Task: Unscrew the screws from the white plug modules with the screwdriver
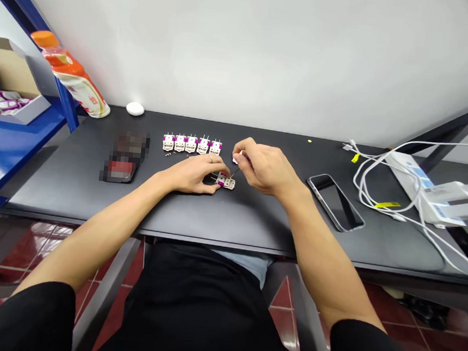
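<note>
On the black table, my left hand (pixel 198 173) pinches the left end of a small white and purple part (pixel 227 182), which lies flat. Just to the right, my right hand (pixel 264 166) is closed around a thin tool (pixel 235 171) whose tip points down at that part. Something white and purple shows at the right fingertips, partly hidden. Several similar white and purple parts (pixel 191 144) stand in a row behind my left hand, with tiny screws (pixel 168 154) in front of them.
A phone (pixel 336 202) lies right of my right hand, near white cables (pixel 364 181) and a power strip (pixel 425 189). At the left are a dark pixelated object (pixel 123 160), a white oval object (pixel 135 109), an orange bottle (pixel 76 77) and an open box (pixel 35 109).
</note>
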`<act>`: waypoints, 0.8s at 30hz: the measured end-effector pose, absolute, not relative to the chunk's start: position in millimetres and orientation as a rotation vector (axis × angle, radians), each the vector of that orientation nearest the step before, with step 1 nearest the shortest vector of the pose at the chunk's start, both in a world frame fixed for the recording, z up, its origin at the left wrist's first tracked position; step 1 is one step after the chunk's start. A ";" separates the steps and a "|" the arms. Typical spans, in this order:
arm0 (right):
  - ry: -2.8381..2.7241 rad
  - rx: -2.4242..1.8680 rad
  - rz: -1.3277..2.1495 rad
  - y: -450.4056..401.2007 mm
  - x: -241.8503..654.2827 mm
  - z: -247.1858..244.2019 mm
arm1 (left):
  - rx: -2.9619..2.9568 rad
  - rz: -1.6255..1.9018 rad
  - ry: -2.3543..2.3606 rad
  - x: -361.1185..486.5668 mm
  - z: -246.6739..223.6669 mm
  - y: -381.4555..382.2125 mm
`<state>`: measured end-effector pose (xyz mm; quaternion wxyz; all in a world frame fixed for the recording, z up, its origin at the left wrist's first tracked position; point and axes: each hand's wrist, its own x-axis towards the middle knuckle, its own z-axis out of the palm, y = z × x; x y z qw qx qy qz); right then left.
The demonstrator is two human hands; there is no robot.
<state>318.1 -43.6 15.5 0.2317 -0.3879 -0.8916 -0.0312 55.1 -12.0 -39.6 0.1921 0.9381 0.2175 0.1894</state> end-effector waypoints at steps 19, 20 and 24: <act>-2.477 -0.980 -0.066 -46.3 319.9 18.2 | 2.624 0.517 0.629 55.5 -37.1 -13.4; -2.479 -0.981 -0.073 -46.4 319.9 18.4 | 2.627 0.517 0.633 55.5 -37.2 -13.4; -2.463 -1.073 -0.092 -46.3 317.8 18.7 | 2.633 0.525 0.623 56.0 -37.6 -12.8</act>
